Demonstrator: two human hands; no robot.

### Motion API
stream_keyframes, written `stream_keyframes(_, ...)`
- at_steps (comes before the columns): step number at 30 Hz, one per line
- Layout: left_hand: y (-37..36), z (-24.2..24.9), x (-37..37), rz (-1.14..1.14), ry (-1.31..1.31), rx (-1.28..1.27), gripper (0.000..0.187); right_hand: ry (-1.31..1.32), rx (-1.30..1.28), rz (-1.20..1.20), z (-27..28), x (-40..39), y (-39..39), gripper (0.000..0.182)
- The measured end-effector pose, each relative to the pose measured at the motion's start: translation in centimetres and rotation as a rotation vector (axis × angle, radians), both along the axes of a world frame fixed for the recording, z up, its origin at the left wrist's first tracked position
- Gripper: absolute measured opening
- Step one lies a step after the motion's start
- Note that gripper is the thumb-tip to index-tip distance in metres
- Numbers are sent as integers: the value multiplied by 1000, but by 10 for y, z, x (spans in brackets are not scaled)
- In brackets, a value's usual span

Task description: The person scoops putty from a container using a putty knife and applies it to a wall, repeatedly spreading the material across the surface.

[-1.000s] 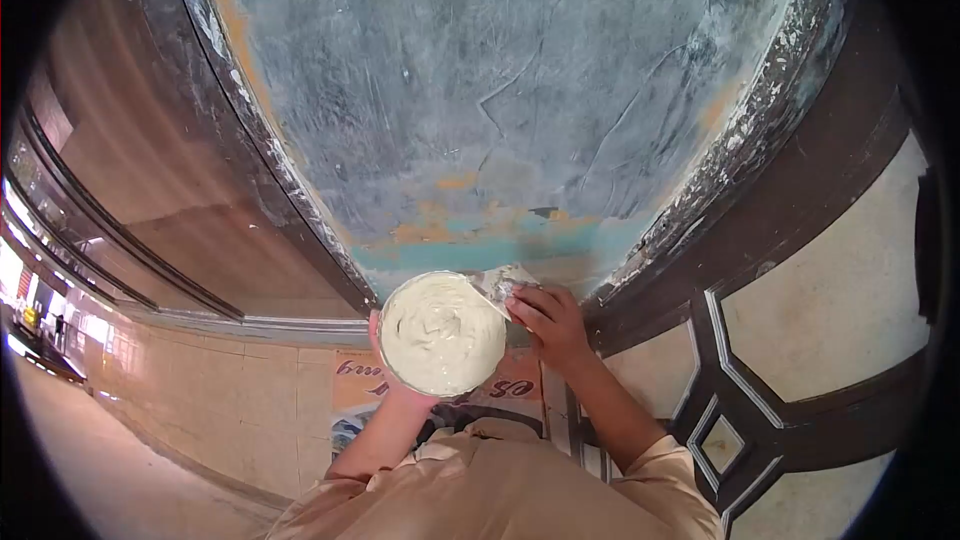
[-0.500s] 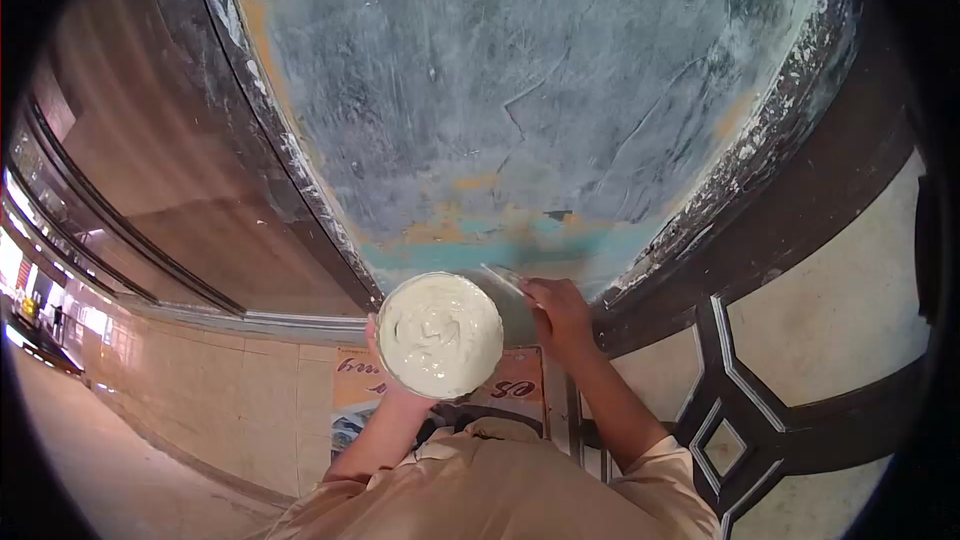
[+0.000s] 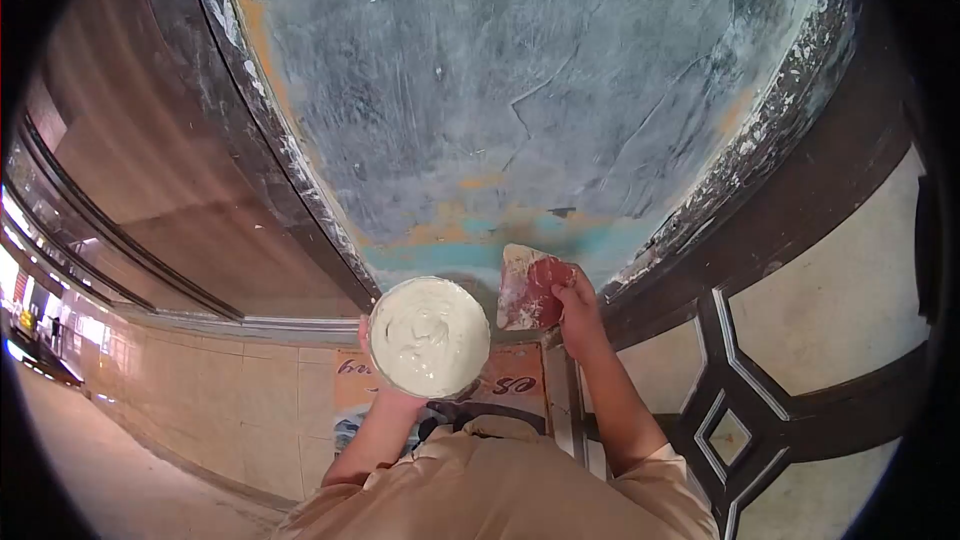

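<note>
A round tub of thick off-white paste [image 3: 430,337] rests in my left hand [image 3: 392,395], whose fingers wrap its left side and underside. My right hand [image 3: 580,308] grips a flat red scraper [image 3: 535,290] by its right edge, its face turned up and smeared with pale dried paste. The scraper is just right of the tub, a small gap apart. Ahead is a grey-blue wall panel [image 3: 430,110] with orange and turquoise patches along its lower part and thin raised lines on its surface.
Dark frame pieces with white smears flank the panel, at the left [image 3: 290,150] and right [image 3: 745,145]. A printed orange board [image 3: 520,365] lies below the tub. Brown glossy panelling [image 3: 180,160] stands left, tiled floor [image 3: 210,380] lower left, and a dark lattice [image 3: 750,410] right.
The scraper, seen edge-on before, has turned so its broad red face shows. My right hand has rotated and shifted slightly right. The tub has moved a little left.
</note>
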State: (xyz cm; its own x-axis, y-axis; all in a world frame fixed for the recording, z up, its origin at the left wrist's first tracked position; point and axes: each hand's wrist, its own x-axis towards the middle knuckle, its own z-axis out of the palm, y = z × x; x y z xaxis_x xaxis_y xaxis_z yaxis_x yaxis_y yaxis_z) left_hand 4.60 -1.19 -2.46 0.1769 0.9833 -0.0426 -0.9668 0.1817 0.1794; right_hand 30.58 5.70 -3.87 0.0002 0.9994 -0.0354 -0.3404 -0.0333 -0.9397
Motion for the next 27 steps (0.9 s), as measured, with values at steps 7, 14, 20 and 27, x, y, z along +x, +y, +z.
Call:
stream_keyframes(7,-2,2,-12,22,-12,-42,83,-122,41,21,14,-10,-7,23)
stream_keyframes(14,-6,2,-23,39,0,-34,83,0,20,13,19,-18,-9,21)
stream_keyframes(20,-10,2,-30,14,60,-28,79,-56,70,-24,19,-17,-12,17)
stream_keyframes(27,-12,2,-36,-33,11,27,80,78,181,102,13,-14,-17,14)
